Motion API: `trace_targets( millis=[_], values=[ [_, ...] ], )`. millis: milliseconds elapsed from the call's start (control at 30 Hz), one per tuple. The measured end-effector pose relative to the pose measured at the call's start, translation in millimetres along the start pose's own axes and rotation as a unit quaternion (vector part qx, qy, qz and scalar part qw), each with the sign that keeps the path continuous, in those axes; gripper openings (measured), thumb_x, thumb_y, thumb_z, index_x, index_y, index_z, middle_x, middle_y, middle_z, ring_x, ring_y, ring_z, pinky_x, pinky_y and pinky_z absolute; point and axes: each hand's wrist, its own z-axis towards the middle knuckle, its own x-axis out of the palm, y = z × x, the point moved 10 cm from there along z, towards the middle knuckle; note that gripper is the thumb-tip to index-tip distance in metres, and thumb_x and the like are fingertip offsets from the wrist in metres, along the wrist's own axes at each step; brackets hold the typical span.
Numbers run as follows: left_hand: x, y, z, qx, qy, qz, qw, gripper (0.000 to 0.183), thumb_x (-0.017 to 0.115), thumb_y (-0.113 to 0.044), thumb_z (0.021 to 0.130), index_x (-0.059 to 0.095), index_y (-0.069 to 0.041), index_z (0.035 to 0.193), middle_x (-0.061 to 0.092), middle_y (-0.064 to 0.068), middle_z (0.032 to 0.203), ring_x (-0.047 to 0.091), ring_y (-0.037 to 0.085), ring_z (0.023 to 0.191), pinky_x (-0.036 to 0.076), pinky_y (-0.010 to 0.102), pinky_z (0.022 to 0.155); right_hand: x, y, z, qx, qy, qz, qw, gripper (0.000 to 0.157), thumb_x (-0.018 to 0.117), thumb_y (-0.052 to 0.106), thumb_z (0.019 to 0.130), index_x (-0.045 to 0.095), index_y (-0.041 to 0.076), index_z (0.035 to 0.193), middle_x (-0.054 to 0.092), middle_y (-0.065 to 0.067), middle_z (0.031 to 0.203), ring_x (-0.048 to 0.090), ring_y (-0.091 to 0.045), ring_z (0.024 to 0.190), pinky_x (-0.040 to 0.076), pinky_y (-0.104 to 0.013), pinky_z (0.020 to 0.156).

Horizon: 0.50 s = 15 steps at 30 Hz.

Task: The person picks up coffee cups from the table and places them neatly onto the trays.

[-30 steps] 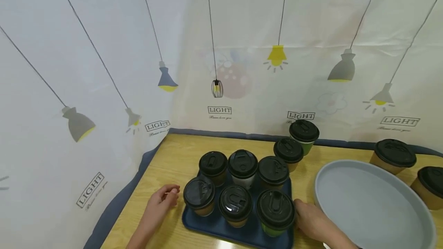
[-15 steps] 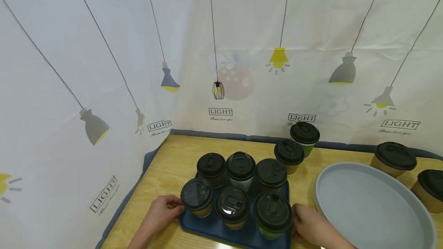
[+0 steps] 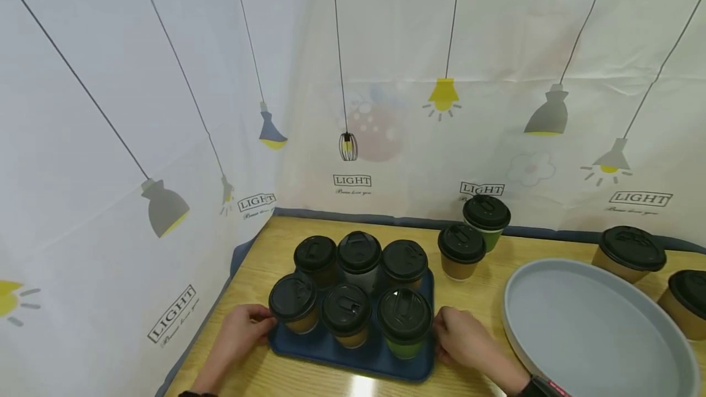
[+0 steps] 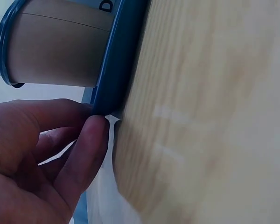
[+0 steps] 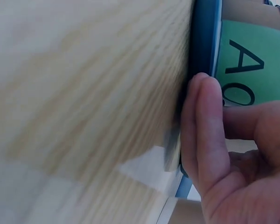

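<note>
Blue tray [image 3: 379,359] holds six lidded cups [image 3: 358,254] (green one [image 5: 270,65] shows "A").

blue rectangular tray [image 3: 372,356] | bears six upright black-lidded cups [image 3: 346,311], two rows

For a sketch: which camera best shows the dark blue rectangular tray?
The head view: it looks down on the tray, though round black-lidded cups hide much of it. The left wrist view shows only its edge by the left hand; the right wrist view, only its edge by the right hand.
</note>
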Motion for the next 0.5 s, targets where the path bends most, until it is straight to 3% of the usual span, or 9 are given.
trace_targets(
  millis=[200,333,500],
  values=[
    [-12.0,8.5,17.8,-0.009,-0.005,0.014,0.9999,0.011,0.075,-0.002,0.089,0.077,0.005,0.096,0.073,0.008,0.09,0.068,0.018,0.072,0.059,0.031,0.06,7.0,13.1,18.3,0.001,-0.003,-0.001,1.0,0.022,0.056,0.002,0.102,0.064,0.007,0.082,0.061,0.0,0.059,0.06,-0.014,0.053,0.045,-0.027,0.052],
    [-19.5,11.9,27.8,-0.012,-0.008,0.024,0.9996,0.012,0.073,-0.003,0.091,0.078,0.006,0.098,0.074,0.01,0.093,0.069,0.018,0.072,0.059,0.032,0.06,8.4,23.8,28.8,-0.026,-0.03,-0.009,0.999,0.024,0.055,0.002,0.101,0.063,0.008,0.079,0.06,0.001,0.056,0.059,-0.013,0.051,0.045,-0.028,0.052],
    [-30.7,11.2,37.5,0.01,-0.023,0.053,0.9982,0.015,0.074,-0.008,0.092,0.079,0.003,0.099,0.076,0.011,0.091,0.069,0.016,0.066,0.058,0.029,0.059,11.9,37.6,42.1,-0.06,-0.054,-0.014,0.997,0.029,0.055,0.0,0.099,0.062,0.008,0.072,0.058,0.003,0.054,0.056,-0.012,0.049,0.044,-0.028,0.051]
  ],
)
